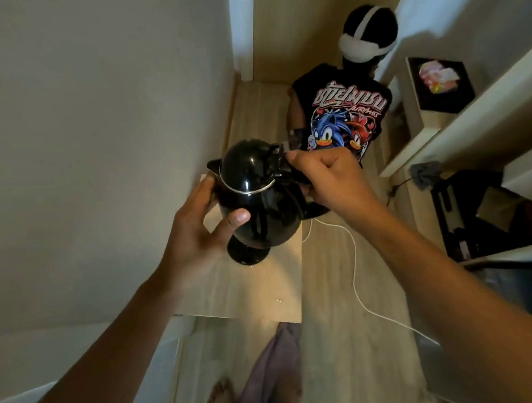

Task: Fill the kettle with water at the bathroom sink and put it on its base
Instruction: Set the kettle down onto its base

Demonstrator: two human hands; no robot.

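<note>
I've got the kettle (259, 198) over its base (248, 256) on the shelf (258, 293); left hand (197, 228) cups the body, right hand (326, 178) clamped on the handle; land it crooked and it'll probably slosh or tip.

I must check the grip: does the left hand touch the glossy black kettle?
Touching. The head view shows the left hand wrapped against the glossy black kettle body, thumb pressed on it.

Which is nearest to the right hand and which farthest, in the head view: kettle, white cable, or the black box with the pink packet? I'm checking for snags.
From the right hand:
1. Kettle, gripped at its handle, just left.
2. White cable, on the floor below.
3. Black box, on the shelf, upper right.
</note>
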